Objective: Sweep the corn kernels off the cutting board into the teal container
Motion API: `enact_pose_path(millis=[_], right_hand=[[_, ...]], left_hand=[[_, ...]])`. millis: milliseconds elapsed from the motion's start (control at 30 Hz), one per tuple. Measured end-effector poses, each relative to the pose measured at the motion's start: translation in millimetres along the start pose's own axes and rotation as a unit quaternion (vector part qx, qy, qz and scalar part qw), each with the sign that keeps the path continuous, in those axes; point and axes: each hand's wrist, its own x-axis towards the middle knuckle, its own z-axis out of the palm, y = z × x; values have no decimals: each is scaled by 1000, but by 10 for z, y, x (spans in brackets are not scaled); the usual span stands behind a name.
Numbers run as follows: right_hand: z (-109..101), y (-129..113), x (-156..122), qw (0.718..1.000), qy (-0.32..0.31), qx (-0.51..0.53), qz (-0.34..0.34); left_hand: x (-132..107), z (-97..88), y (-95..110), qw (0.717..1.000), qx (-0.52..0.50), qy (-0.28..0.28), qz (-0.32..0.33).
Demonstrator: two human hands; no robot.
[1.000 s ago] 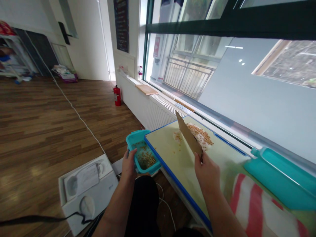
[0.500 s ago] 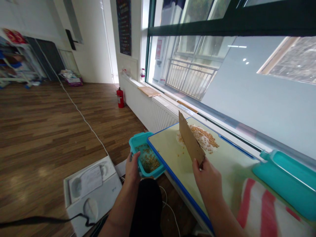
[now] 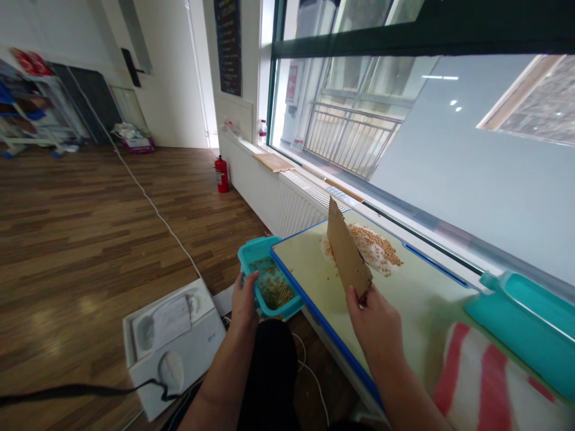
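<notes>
My left hand (image 3: 245,302) grips the near rim of a teal plastic box (image 3: 251,254) held just below the table's left edge; the box holds a layer of yellow beans (image 3: 275,286). My right hand (image 3: 375,323) pinches the lower end of a brown cardboard piece (image 3: 345,254), standing on edge on the pale green table (image 3: 413,293). Behind the cardboard lies a pile of beans and white grains (image 3: 375,248). A few loose beans lie between the cardboard and the table's blue edge.
A teal lid or tray (image 3: 521,320) sits at the table's right, beside a red-and-white striped cloth (image 3: 480,377). On the wooden floor are a white box (image 3: 173,344) with a black cable, a red fire extinguisher (image 3: 221,173) and a white radiator (image 3: 278,206) under the window.
The cardboard has shifted a little left toward the table edge and stands more upright. The teal box stays under the edge in my left hand. The camera has swung slightly.
</notes>
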Motion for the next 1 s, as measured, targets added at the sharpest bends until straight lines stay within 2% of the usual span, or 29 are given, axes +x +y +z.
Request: enact_pose_path(millis=[167, 300, 500, 667, 833, 1000], right_hand=[[-7, -131, -11, 1000, -14, 17, -4], [-10, -200, -30, 999, 2, 34, -23], [25, -316, -55, 995, 45, 38, -86], [67, -432, -57, 978, 84, 1, -190], [72, -556, -81, 973, 93, -12, -211], [70, -714, -130, 967, 103, -38, -230]], left_hand=[[-35, 21, 12, 1000, -14, 11, -17], [-64, 40, 3, 999, -39, 9, -14], [-40, 45, -26, 998, -53, -19, -8], [13, 35, -55, 998, -50, -14, -24], [20, 13, -18, 999, -36, 3, -27], [98, -39, -29, 1000, -23, -15, -1]])
